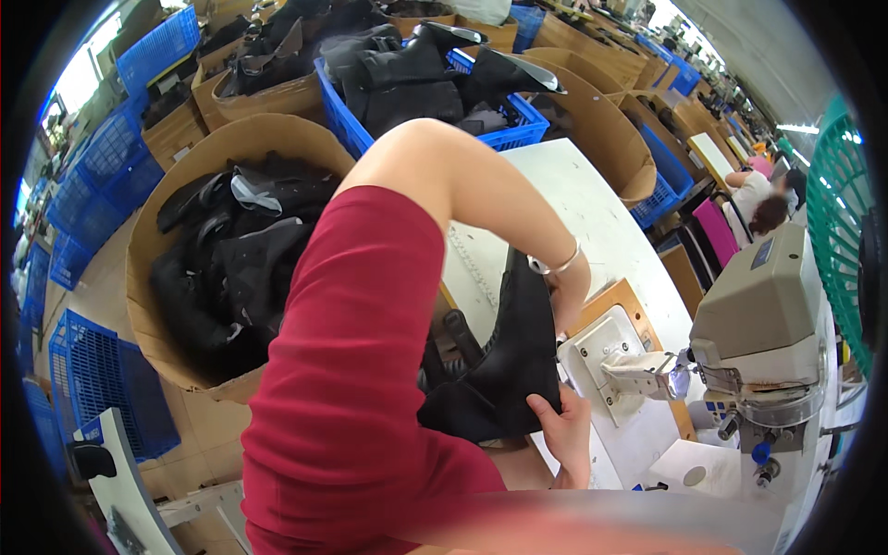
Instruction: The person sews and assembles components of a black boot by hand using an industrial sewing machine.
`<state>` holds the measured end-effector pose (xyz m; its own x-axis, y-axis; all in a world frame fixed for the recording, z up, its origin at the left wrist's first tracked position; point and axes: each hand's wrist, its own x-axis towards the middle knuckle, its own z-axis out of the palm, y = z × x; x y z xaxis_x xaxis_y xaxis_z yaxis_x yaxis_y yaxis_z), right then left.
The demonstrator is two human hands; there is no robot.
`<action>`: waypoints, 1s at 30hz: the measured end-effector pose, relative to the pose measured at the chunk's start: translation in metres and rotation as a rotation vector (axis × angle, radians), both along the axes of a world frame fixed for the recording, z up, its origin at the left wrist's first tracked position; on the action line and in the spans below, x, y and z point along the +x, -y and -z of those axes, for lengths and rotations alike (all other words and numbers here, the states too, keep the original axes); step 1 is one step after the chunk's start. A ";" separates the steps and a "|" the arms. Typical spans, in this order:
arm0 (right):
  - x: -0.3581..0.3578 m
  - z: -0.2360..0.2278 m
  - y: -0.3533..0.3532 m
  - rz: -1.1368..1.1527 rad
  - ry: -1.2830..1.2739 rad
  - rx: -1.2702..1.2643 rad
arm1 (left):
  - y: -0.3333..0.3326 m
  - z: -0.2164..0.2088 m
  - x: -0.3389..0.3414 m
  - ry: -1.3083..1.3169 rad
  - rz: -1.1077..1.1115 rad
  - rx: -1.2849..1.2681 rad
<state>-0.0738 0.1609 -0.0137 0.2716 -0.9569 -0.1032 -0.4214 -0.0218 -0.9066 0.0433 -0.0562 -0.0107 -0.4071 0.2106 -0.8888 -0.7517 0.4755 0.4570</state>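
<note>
A black boot upper (pixel 518 370) hangs upright in front of me, at the near edge of the white sewing table (pixel 555 190). Bent over from above, my left arm in a short red sleeve brings my left hand (pixel 568 294) to the upper's far right edge. That hand is closed on the edge, its fingers mostly hidden behind the material; a bracelet circles the wrist. Lower down, my right hand (pixel 564 433) pinches the near right edge, thumb on the outside and fingers behind. To the right stands a sewing machine (pixel 763 319), its metal work plate (pixel 610 356) beside the upper.
A round cardboard bin (pixel 143 305) full of black pieces stands at left. Behind the table is a blue crate (pixel 338 116) heaped with black boot uppers. More blue crates (pixel 106 388) line the far left. A green plastic fan guard (pixel 840 213) rises at right; a person (pixel 758 203) sits beyond.
</note>
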 end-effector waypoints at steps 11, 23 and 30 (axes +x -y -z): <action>-0.035 0.016 0.014 0.662 0.661 -0.127 | -0.115 -0.102 0.060 -1.296 -0.009 -1.347; -0.043 0.002 0.024 0.751 1.108 -0.180 | -0.128 -0.026 0.054 -1.119 0.296 -1.989; -0.040 0.001 0.030 0.764 1.104 -0.206 | -0.122 -0.031 0.054 -1.135 0.306 -1.983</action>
